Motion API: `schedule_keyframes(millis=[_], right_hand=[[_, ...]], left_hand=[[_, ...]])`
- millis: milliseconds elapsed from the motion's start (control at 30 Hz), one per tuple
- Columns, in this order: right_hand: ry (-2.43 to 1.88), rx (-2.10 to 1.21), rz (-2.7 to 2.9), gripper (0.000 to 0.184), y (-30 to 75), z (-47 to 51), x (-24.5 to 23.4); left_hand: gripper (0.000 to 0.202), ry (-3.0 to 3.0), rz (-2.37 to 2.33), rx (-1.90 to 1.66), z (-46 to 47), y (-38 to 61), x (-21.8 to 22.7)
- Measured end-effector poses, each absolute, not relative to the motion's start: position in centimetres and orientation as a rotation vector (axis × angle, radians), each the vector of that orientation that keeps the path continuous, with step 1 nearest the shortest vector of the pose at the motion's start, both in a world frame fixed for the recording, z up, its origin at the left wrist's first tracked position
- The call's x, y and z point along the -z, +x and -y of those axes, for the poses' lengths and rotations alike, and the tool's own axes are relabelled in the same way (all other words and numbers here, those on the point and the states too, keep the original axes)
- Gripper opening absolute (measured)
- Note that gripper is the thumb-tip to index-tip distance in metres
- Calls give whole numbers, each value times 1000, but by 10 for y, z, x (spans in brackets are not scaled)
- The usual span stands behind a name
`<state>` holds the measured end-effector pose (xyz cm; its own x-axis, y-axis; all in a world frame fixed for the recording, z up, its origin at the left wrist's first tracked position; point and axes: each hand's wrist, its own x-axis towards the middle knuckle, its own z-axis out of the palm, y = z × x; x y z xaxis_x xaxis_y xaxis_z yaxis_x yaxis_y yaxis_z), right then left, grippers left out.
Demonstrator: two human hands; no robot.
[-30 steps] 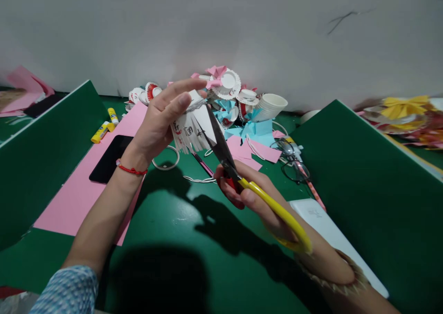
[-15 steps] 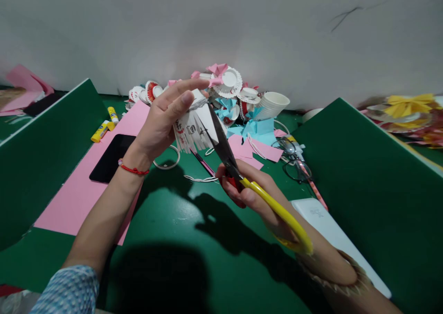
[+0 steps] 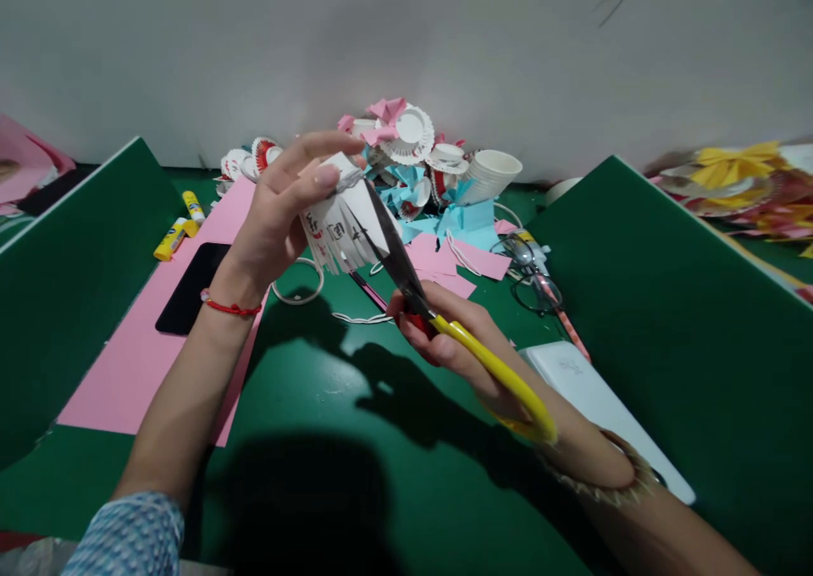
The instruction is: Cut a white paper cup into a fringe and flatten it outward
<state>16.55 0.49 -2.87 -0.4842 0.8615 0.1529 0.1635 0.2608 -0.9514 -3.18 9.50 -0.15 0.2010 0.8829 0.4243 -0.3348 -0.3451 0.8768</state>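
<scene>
My left hand (image 3: 279, 207) pinches a white paper cup (image 3: 343, 224) whose wall is slit into narrow strips fanning downward. Dark and red print shows on the strips. Around the handles of yellow-and-red scissors (image 3: 486, 364) my right hand (image 3: 445, 322) is closed. The scissor blades point up and left, with the cup's wall at them; whether they grip a strip I cannot tell. Both hands are raised above the green table (image 3: 305, 398). Behind them lies a heap of cut cups with fringed rims (image 3: 410, 131) and pink and blue paper.
A stack of paper cups (image 3: 492, 174) stands behind. At left, a black phone (image 3: 190, 288) rests on pink paper (image 3: 120, 373) near glue sticks (image 3: 171, 239). Eyeglasses (image 3: 537, 292) and a white device (image 3: 603, 415) lie at right. Green partitions (image 3: 692, 330) flank both sides.
The whole view has shifted slightly, moving the hands and objects a little left and up in the picture. Both hands keep their hold on the cup and scissors.
</scene>
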Motion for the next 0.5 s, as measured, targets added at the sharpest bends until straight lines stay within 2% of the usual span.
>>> schedule_keyframes(millis=[233, 500], right_hand=[[-941, -1245, 1863, 50, 165, -4, 28], [-906, -1271, 1797, 51, 166, 2, 37]], left_hand=[[11, 1339, -610, -1371, -95, -29, 2], [18, 1320, -600, -1362, -90, -20, 2]])
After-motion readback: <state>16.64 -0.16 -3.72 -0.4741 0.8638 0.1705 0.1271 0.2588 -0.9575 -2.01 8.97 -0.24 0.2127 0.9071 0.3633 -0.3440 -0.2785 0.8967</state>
